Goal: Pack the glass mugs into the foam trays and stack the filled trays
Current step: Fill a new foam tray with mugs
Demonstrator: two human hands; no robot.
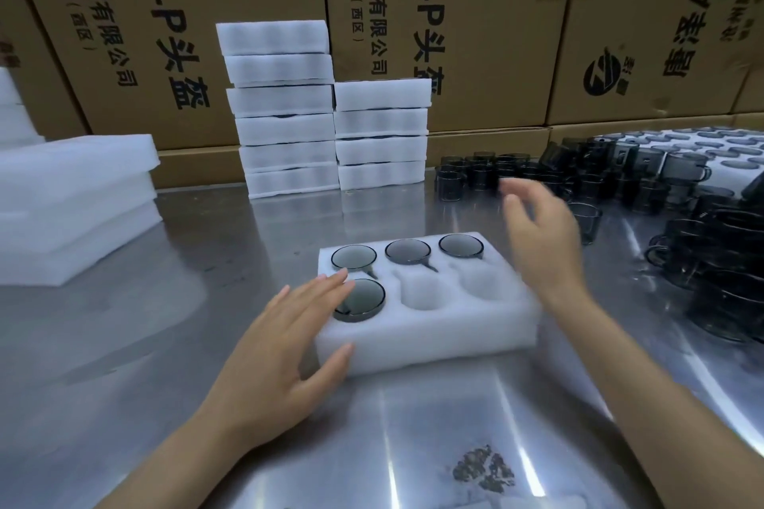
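Centrally on the bench [206, 343], the tray [434, 326] is steadied by the left hand [285, 347], fingers straight. Four mugs [359, 299] are seated. The right hand [541, 236] is raised, grip relaxed, empty.

A packing warehouse: printed cardboard cartons [450, 21] wall a steel table [206, 343] holding stacked foam trays [285, 107].

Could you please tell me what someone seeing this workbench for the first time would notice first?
Probably the white foam tray at centre front on the steel table, with four dark glass mugs seated and two pockets empty, the left hand resting at its near-left corner. Behind it stand two stacks of filled trays against cardboard cartons. The right hand reaches toward the crowd of loose mugs on the right.
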